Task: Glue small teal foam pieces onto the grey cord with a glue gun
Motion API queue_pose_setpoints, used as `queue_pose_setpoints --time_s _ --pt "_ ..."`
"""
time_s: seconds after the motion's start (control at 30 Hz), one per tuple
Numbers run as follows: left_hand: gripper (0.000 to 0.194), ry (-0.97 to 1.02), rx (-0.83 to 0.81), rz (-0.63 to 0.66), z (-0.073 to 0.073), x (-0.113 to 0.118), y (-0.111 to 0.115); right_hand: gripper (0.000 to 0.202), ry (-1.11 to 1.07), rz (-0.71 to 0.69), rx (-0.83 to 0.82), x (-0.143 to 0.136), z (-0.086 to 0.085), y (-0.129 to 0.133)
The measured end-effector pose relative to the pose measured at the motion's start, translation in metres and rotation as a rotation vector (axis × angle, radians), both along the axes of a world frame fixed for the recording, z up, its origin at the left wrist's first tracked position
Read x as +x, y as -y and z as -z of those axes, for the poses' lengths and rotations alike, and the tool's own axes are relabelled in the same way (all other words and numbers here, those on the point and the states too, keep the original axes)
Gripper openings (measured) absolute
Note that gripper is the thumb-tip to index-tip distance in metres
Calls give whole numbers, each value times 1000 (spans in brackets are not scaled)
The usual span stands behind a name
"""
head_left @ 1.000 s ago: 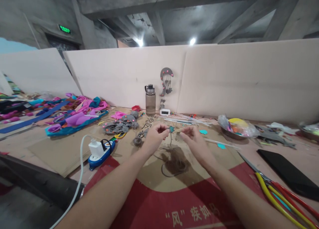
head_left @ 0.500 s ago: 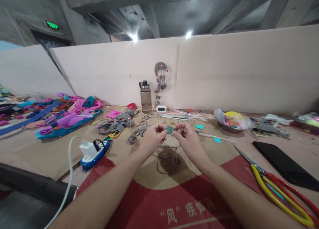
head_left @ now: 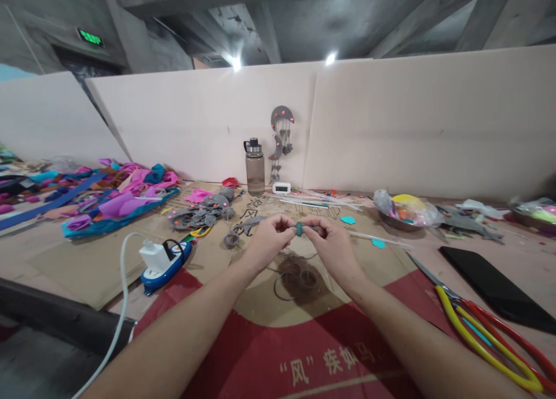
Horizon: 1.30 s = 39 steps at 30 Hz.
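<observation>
Between my two hands is a small teal felt-like piece (head_left: 299, 229), pinched from both sides above the cardboard. My left hand (head_left: 271, 238) is closed, with thumb and forefinger at its left edge. My right hand (head_left: 330, 242) is closed in a like pinch at its right edge. Below them a thin grey cord (head_left: 284, 297) lies in loose loops on the cardboard; whether it runs up into my fingers I cannot tell. A teal flower-shaped cutout (head_left: 348, 220) lies to the right of my hands, with a second one farther right.
Red-and-yellow-handled scissors (head_left: 452, 321) and a black phone (head_left: 493, 286) lie at right. A blue power strip (head_left: 167, 271) with a white cable is at left. Farther back are grey felt pieces (head_left: 204, 213), a water bottle (head_left: 255, 170), clear sticks and a bowl (head_left: 402, 220).
The teal piece looks narrower and folded between my fingers, where it was spread flatter before. My hands have drawn slightly closer together around it.
</observation>
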State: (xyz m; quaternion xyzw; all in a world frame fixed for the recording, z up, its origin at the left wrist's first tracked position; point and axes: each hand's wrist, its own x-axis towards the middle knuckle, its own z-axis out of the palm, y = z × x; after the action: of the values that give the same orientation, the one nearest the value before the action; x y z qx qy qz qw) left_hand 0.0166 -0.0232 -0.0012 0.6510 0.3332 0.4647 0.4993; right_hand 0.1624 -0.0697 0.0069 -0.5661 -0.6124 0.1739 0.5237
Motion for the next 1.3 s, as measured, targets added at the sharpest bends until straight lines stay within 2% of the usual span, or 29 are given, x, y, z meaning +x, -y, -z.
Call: queue_pose_setpoints --time_s 0.23,0.4,0.5,0.7,0.8,1.1,1.3 --pt "10 -75 75 -27 -1 -1 2 21 25 12 -10 -1 -2 2" --pt "9 -91 67 -7 -1 -2 2 19 10 26 -23 -1 1 2" --pt "10 -58 2 41 -2 -1 3 18 -17 -1 -29 -2 2 1" --pt "22 64 -259 175 -2 -1 3 15 -146 -12 -108 -1 -1 2" --pt "29 81 -307 223 -4 -2 3 15 -236 6 -163 0 0 1" --pt "26 8 -196 151 1 -1 2 15 -233 -11 -136 -4 3 3" --pt "22 35 -210 186 0 -2 2 15 -322 -97 -169 -8 0 9"
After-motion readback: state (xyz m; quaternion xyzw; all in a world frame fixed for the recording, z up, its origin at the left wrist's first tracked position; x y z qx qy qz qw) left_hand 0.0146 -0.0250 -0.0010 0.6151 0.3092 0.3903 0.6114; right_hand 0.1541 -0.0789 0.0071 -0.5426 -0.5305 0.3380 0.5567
